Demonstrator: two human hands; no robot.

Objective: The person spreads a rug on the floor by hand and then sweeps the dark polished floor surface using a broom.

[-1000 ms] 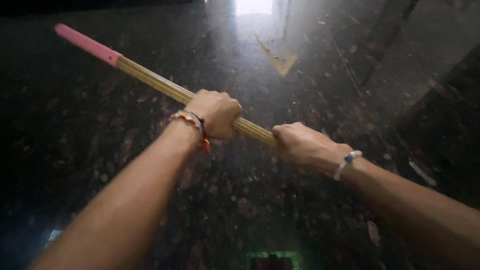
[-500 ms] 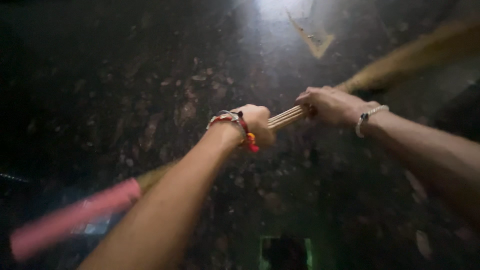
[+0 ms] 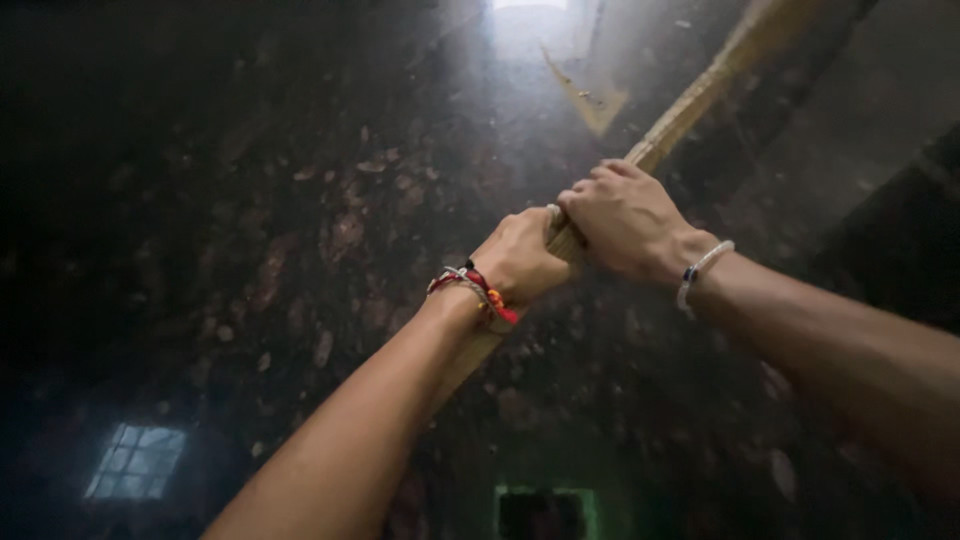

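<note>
Both my hands grip a long broom stick (image 3: 690,105) made of bundled tan ribs. It runs from under my left forearm up to the top right of the view. My left hand (image 3: 520,257), with red and white thread bands at the wrist, is closed on the stick just below my right hand (image 3: 622,215), which wears a pale bead bracelet. The two hands touch each other. The pink end of the stick is hidden.
Below lies a dark, polished, speckled stone floor (image 3: 300,230). A bright glare falls on it at the top centre, beside a yellow triangular mark (image 3: 590,95). A window reflection (image 3: 138,462) shows at the lower left. A dark raised edge (image 3: 890,250) runs along the right.
The stick has swung from lying crosswise, pink end at upper left, to pointing toward the upper right. My hands have slid together, and the pink end has dropped out of sight.
</note>
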